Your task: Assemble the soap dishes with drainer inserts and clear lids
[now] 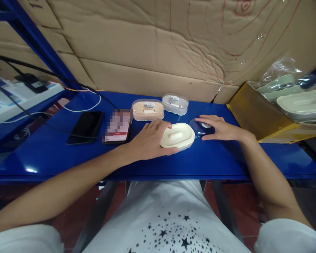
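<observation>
My left grip (152, 142) is closed on the cream case (178, 135), wrapping its left end with the thumb along the near edge and the fingers toward the far edge. The case is over the tabletop (158, 168), ridged face up; whether it rests there or is slightly lifted, I cannot tell from my camera. Just right of the cream case is the blue case (198, 129), and my right grip (222, 129) reaches over it, fingers at its far edge and thumb by its near edge. I cannot tell whether that grip has tightened on it. Beyond the cream case I see the grey case (175, 104), and beyond it to the left the peach case (144, 112), both under clear lids with labels. Left of the cream case lies the lit phone (118, 126), and farther left the dark phone (84, 128). Well right of the cream case, the carton (255, 114) holds pale cases (302, 101).
</observation>
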Tool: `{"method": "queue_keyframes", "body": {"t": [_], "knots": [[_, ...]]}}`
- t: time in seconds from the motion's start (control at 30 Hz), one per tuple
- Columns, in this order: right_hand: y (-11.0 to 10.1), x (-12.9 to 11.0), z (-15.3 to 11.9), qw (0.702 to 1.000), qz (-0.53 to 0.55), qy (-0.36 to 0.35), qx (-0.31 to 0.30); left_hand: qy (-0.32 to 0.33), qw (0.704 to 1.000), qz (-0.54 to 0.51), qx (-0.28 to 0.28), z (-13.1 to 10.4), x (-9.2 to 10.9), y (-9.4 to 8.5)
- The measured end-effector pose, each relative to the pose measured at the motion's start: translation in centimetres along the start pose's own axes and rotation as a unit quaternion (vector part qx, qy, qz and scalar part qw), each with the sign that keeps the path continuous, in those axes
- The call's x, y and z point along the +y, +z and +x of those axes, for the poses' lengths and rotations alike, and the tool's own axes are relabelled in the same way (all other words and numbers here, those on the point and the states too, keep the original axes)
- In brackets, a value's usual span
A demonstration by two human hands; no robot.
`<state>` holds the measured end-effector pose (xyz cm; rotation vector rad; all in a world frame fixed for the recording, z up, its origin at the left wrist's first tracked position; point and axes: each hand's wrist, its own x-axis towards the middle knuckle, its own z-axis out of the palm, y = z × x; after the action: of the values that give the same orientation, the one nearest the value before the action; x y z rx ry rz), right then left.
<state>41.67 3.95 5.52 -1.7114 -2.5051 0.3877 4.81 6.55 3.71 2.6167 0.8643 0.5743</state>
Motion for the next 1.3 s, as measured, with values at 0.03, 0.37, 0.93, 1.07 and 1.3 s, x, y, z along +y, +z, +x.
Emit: {"method": "queue_keyframes", "body": {"t": [0.03, 0.37, 0.93, 1.07, 1.3], "knots": [[-0.1, 0.2, 0.0, 1.0, -0.003, 0.003, 0.009, -0.001, 1.0, 0.01, -0.004, -0.1, 0.1, 0.1], [-0.4, 0.3, -0.2, 0.994, 0.049, -0.017, 0.095, -0.013, 0.999, 0.008, -0.032, -0.2, 0.4, 0.1], [1.1, -7.9, -0.5, 0.963, 0.041, -0.203, 0.173, 0.008, 0.999, -0.002, -0.038, -0.3, 0.6, 0.1], [0.9, -7.5, -0.4, 0.96, 0.036, -0.195, 0.195, 0.021, 0.999, -0.007, -0.036, -0.3, 0.8, 0.0], [0.8, -7.5, -0.4, 0.964, 0.029, -0.181, 0.195, 0.03, 0.998, -0.052, -0.01, -0.2, 0.4, 0.6]]}}
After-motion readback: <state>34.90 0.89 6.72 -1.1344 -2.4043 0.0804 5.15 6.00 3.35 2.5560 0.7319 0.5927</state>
